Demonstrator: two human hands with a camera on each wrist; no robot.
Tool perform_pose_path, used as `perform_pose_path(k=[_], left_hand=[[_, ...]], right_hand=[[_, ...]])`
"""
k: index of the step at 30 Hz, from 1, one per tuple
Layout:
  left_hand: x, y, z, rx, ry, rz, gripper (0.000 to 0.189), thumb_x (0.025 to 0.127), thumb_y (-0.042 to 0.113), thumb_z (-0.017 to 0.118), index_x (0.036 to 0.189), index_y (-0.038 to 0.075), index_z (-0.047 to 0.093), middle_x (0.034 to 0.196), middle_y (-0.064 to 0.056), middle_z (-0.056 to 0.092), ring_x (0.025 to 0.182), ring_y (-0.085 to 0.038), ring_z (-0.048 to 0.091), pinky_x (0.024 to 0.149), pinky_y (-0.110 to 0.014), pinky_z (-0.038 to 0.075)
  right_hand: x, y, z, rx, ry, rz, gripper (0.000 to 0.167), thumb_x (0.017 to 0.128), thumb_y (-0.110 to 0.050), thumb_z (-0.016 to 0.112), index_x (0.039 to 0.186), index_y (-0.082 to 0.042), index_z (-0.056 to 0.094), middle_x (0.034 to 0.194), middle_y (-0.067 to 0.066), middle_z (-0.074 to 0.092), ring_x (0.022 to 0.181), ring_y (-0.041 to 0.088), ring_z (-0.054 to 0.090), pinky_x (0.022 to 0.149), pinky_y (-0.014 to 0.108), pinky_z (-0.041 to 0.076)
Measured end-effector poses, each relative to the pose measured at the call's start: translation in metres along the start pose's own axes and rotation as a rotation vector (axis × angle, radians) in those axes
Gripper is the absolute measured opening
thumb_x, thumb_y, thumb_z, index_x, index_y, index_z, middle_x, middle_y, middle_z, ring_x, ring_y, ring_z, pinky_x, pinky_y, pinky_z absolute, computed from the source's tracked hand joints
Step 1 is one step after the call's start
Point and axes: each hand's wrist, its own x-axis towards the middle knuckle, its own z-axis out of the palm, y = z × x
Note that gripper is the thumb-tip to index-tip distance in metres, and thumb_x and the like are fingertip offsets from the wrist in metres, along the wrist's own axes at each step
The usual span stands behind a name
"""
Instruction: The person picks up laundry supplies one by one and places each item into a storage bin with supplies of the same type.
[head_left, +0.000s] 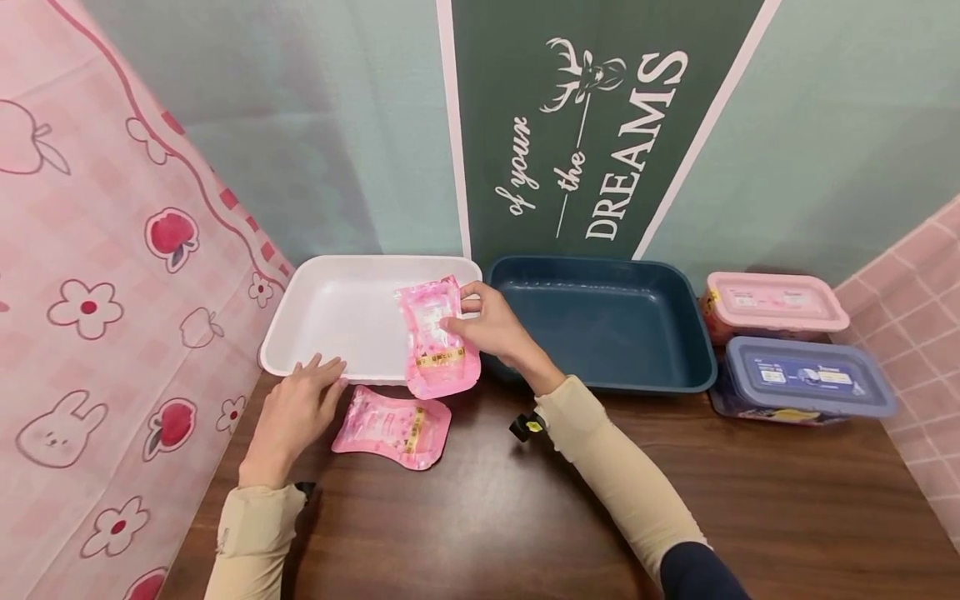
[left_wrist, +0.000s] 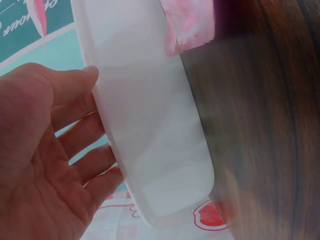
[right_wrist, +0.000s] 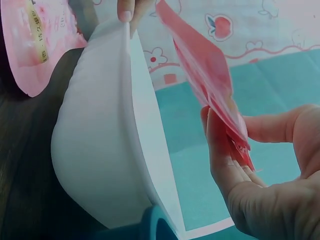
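There's the glossy pink pouch [head_left: 437, 354], aloft and tilted above the white tray [head_left: 348, 312]; a second pink pouch [head_left: 392, 427] lies flat in front, perhaps touching it.

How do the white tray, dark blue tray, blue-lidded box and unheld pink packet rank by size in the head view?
1. Dark blue tray and white tray: too alike to rank
2. Blue-lidded box
3. Unheld pink packet
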Motion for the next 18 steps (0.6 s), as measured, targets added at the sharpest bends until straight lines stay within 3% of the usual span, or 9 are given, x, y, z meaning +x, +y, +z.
perform_pose_path(k=[9, 18], left_hand=[[-0.006, 0.002, -0.003, 0.011, -0.019, -0.003, 0.037, 0.101, 0.012, 0.071, 0.136, -0.002, 0.071, 0.138, -0.025, 0.068, 0.135, -0.053, 0.059, 0.118, -0.070, 0.040], [-0.002, 0.004, 0.001, 0.016, 0.053, 0.046, 0.034, 0.100, 0.011, 0.072, 0.131, -0.002, 0.074, 0.134, -0.024, 0.071, 0.129, -0.053, 0.063, 0.114, -0.071, 0.044]], right_hand=[[0.013, 0.007, 0.012, -0.023, 0.025, 0.051, 0.045, 0.095, -0.011, 0.079, 0.130, -0.002, 0.052, 0.136, 0.025, 0.064, 0.110, 0.033, 0.074, 0.083, 0.036, 0.064], [0.027, 0.008, 0.015, -0.094, 0.063, 0.063, 0.057, 0.096, -0.012, 0.077, 0.143, 0.000, 0.048, 0.143, 0.027, 0.058, 0.128, 0.039, 0.064, 0.105, 0.049, 0.060]])
